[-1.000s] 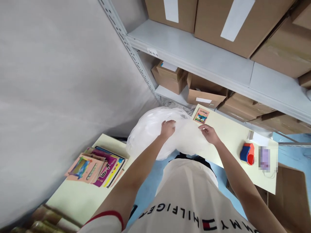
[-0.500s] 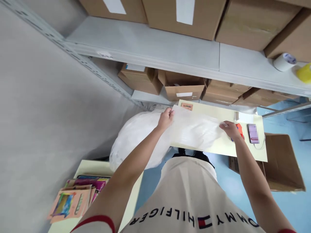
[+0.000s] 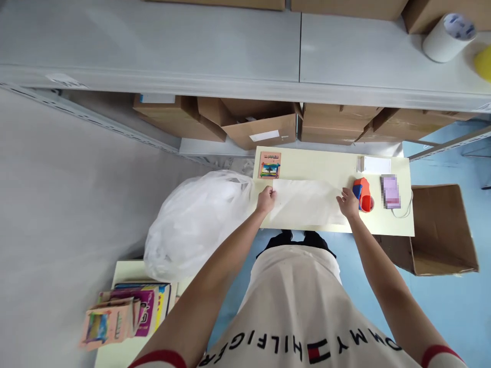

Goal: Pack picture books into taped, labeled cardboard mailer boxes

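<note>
Your left hand: thumb and fingers pinched on the left edge of a thin white sheet, near its far corner. Your right hand: at the sheet's far right corner; whether it grips, you cannot tell from here. The sheet: laid out over the pale table, between your hands; judged very light, limp, probably slippery, easily creased, best held by its corners. Outward: one booklet, beyond the left hand; one red-and-blue holder, just beside the right; one bulging white bundle, at the table's left end.
</note>
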Demonstrator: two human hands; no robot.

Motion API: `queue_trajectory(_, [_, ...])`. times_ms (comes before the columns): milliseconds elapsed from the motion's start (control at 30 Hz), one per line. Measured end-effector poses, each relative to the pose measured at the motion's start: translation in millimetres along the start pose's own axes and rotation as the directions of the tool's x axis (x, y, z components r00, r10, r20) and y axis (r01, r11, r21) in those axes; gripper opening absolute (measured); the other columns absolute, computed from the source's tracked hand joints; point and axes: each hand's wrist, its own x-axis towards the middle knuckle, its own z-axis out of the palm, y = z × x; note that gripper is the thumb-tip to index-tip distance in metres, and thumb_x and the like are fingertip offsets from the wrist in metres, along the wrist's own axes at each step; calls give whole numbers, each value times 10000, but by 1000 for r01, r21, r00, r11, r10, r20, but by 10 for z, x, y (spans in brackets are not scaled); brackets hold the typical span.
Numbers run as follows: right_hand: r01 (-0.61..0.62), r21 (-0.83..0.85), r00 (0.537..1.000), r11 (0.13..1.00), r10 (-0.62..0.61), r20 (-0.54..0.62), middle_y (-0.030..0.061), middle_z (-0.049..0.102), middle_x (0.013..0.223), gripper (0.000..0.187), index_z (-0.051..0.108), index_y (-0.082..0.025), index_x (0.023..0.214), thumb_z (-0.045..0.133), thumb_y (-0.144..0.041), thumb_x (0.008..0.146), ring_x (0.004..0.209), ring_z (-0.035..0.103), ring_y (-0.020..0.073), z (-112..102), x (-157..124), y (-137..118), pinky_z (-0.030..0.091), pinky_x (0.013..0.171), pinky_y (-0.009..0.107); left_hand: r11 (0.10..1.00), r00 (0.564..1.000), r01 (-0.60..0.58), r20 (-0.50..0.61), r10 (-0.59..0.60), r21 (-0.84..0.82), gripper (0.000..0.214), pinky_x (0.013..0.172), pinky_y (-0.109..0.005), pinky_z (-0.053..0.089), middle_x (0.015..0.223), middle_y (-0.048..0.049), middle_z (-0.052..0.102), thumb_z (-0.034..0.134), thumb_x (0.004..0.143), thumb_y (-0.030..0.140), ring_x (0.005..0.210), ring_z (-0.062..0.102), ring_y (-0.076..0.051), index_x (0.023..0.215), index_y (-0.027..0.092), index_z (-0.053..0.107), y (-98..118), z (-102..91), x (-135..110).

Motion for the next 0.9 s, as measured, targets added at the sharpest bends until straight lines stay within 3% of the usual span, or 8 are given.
queue_trajectory(133, [174,-161,982,972,-158,103,290,199,1584,1018,203,-93,1522,681,-552,749,1459,273,406,298,-148,297,403,1066,591,998,998,62,-6,-62,21,93,713,-265,478,779,-30,684,514,846,208,741,637,-170,754,219,520,-72,239,-2])
queue_trajectory(233, [268,-269,949,925,-206,237,307,-1,1614,1047,101,-63,1545,669,-519,793,1504,95,422,467,-351,436,319,1111,610,994,994,103,-26,-102,43,57,760,-298,496,818,-55,704,534,836,206,808,658,-201,785,216,556,-138,357,20])
queue_trajectory(367, [365,-382,901,849,-218,375,234,168,1623,701,252,-134,1531,534,-309,914,1512,138,366,540,-500,498,201,1162,627,984,983,155,-114,-145,84,166,908,-395,493,1023,-126,703,506,853,204,1025,645,-263,988,194,601,-177,412,-13])
queue_trajectory(467, [427,-402,857,810,-221,465,173,265,1610,598,355,-180,1498,478,-184,912,1503,206,330,532,-435,481,153,1181,623,986,987,54,-160,-28,160,399,1107,-474,360,1380,-186,541,530,839,215,1335,462,-306,1233,151,547,-138,436,-141])
queue_trajectory(567, [438,-390,845,810,-222,487,128,276,1614,612,357,-219,1501,475,-167,903,1501,220,312,517,-295,452,154,1186,617,947,974,-224,89,209,230,518,1195,-497,221,1542,-154,392,556,838,262,1473,277,-315,1345,170,503,-90,511,-293])
queue_trajectory(667, [415,-387,853,823,-205,480,129,263,1619,637,324,-218,1518,482,-188,902,1503,210,318,496,-206,425,173,1180,616,933,930,-292,291,225,210,586,1201,-547,167,1575,-149,347,571,837,296,1498,205,-348,1403,187,465,-89,612,-370])
queue_trajectory(767, [389,-409,864,826,-172,473,162,244,1620,650,317,-186,1519,501,-217,897,1505,188,342,473,-206,372,173,1170,632,944,932,-256,314,184,206,625,1200,-566,142,1607,-151,276,563,849,280,1510,155,-348,1448,179,411,-118,660,-356])
queue_trajectory(900, [341,-387,889,857,-159,430,179,228,1621,656,314,-182,1516,517,-295,902,1505,167,369,519,-206,161,177,1157,661,962,939,-239,281,196,129,596,1208,-544,152,1616,-147,253,596,841,272,1511,154,-342,1414,187,455,-127,588,-296])
